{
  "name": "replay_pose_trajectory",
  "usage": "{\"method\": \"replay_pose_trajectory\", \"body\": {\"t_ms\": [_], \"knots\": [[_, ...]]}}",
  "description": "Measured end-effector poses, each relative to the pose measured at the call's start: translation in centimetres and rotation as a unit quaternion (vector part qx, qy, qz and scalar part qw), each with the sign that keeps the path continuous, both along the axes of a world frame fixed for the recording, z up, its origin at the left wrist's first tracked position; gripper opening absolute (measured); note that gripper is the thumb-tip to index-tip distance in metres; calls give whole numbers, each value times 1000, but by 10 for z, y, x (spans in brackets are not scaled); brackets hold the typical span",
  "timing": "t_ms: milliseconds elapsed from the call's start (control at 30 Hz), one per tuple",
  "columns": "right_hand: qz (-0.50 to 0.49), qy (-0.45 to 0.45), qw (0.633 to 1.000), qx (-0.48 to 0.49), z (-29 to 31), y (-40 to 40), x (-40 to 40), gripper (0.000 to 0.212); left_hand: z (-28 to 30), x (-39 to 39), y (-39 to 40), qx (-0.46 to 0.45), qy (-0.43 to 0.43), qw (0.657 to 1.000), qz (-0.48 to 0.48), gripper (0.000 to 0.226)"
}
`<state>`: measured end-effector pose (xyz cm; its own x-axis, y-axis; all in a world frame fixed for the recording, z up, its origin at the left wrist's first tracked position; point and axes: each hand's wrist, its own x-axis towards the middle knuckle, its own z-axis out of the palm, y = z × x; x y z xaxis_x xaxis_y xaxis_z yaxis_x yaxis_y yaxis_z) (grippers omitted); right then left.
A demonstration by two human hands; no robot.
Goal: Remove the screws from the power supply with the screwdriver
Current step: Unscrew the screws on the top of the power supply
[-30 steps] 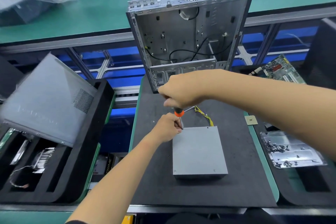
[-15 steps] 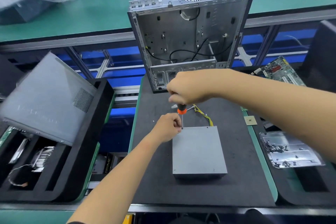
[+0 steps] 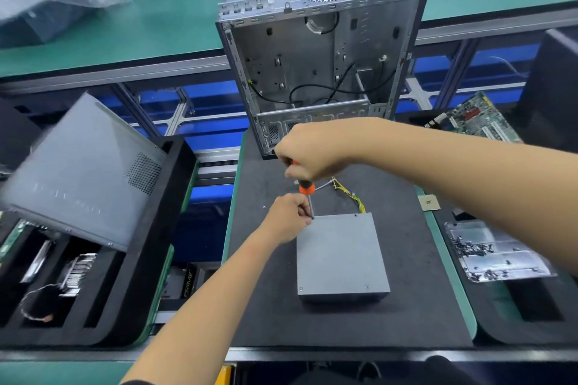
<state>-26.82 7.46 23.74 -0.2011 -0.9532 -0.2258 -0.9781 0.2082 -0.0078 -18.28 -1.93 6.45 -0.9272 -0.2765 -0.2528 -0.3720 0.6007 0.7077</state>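
Observation:
A grey power supply [image 3: 341,253] lies flat on the black mat [image 3: 406,306], yellow wires [image 3: 353,200] trailing from its far edge. My right hand [image 3: 308,151] grips the orange-handled screwdriver [image 3: 307,189] from above, holding it upright. The tip stands at the box's far left corner. My left hand [image 3: 286,217] sits beside that corner, its fingers pinching the metal shaft near the tip. Small screws show at the two near corners [image 3: 301,288] and at the far edge of the lid.
An empty computer case [image 3: 316,62] stands upright at the mat's far end. A grey side panel [image 3: 81,172] leans in a black foam tray on the left. A metal plate with several loose screws [image 3: 488,251] lies right, near a circuit board [image 3: 475,119].
My right hand has shifted slightly on the handle while the screwdriver stays at the far left corner. My left hand has kept its place at the shaft.

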Motion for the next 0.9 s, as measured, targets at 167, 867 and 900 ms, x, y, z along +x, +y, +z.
{"method": "replay_pose_trajectory", "body": {"t_ms": [167,867,900], "knots": [[-4,-126,992,20,10,10,-12,15,-1,0,0,-8,9,1000,-1,19],[-8,-35,996,81,11,-2,-6,14,-6,2,-3,10,28,1000,6,34],[3,-39,996,83,11,0,-7,17,-6,1,-3,10,27,1000,4,34]]}}
